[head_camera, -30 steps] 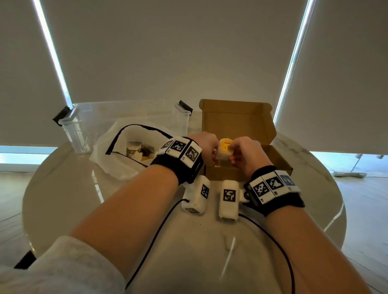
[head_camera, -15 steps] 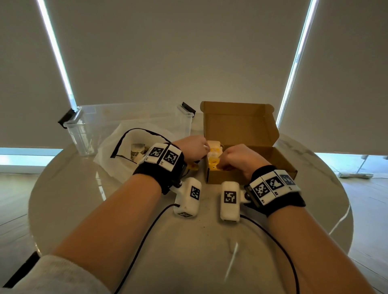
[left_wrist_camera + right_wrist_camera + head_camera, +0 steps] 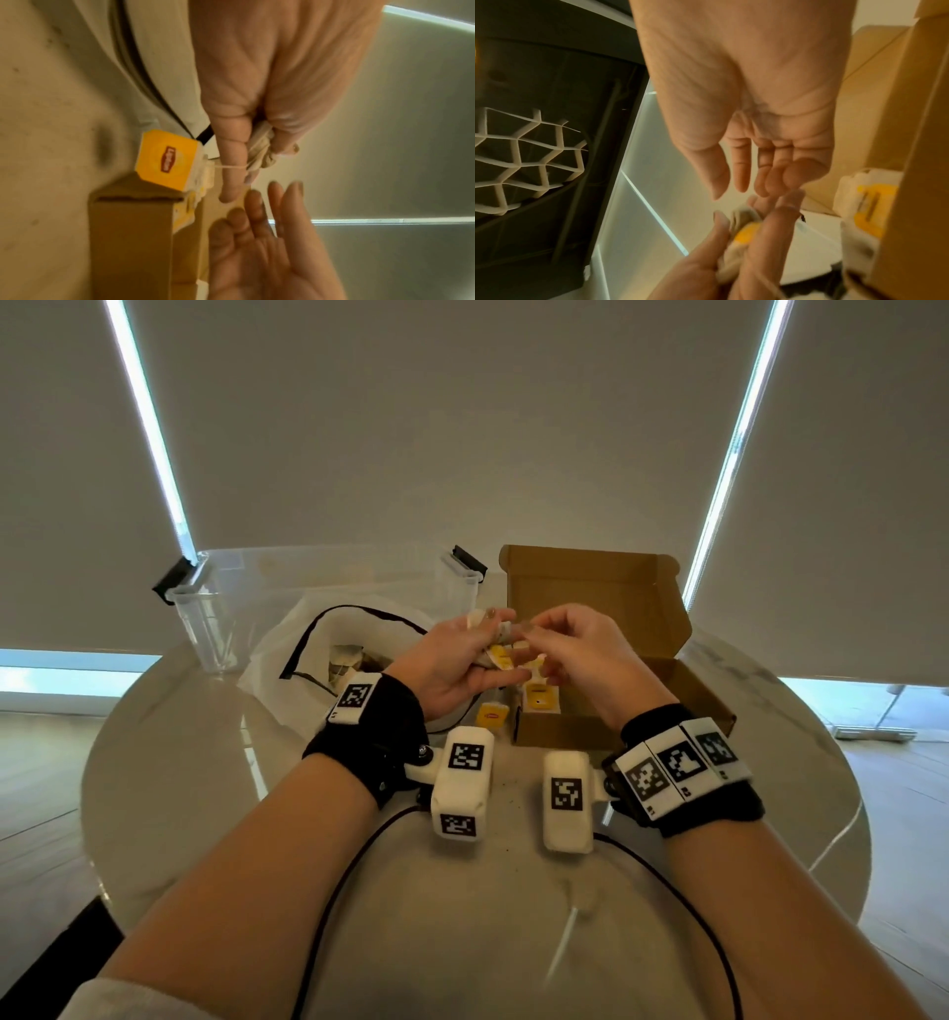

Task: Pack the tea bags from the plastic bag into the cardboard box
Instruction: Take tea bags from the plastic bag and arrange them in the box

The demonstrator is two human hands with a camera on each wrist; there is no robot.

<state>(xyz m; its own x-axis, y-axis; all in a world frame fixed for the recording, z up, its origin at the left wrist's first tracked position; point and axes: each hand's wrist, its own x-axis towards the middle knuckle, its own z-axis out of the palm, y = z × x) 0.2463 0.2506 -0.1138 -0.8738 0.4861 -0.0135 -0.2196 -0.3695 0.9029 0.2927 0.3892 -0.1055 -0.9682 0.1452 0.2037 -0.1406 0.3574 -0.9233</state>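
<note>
**Trainee:** Above the near left corner of the cardboard box [image 3: 590, 588], what did each of the hands have?

**Observer:** The left hand [image 3: 452, 660] gripped a small bunch of tea bags [image 3: 259, 150], thumb and fingers curled round the crumpled paper pouches. One yellow tag [image 3: 167, 160] hung below that hand on its string, beside the box's front corner. The right hand [image 3: 580, 654] held nothing that I could confirm; the right wrist view showed its fingers loosely extended, tips pointed at the bunch and close to it, possibly touching.

**Trainee:** Which way did the box lie from the bunch?

**Observer:** Directly beyond and to the right, and lower. The bunch sat over the box's left front edge, so the open compartment lay under the right hand rather than the left. Another yellow tag [image 3: 536, 698] already showed inside the front left corner. The lid flap stood upright at the far side.

**Trainee:** And the plastic bag?

**Observer:** The plastic bag [image 3: 328, 639] lay on the bench [image 3: 154, 762] to the left of the box, mouth open toward the person, with more bags visible inside. A clear plastic tub [image 3: 215, 608] stood behind it.

**Trainee:** Which hand was better placed for the next transfer?

**Observer:** In my judgement the right, being nearer the compartment; it would take a bag from the bunch and lower it rightward. The dangling strings could tangle.
</note>
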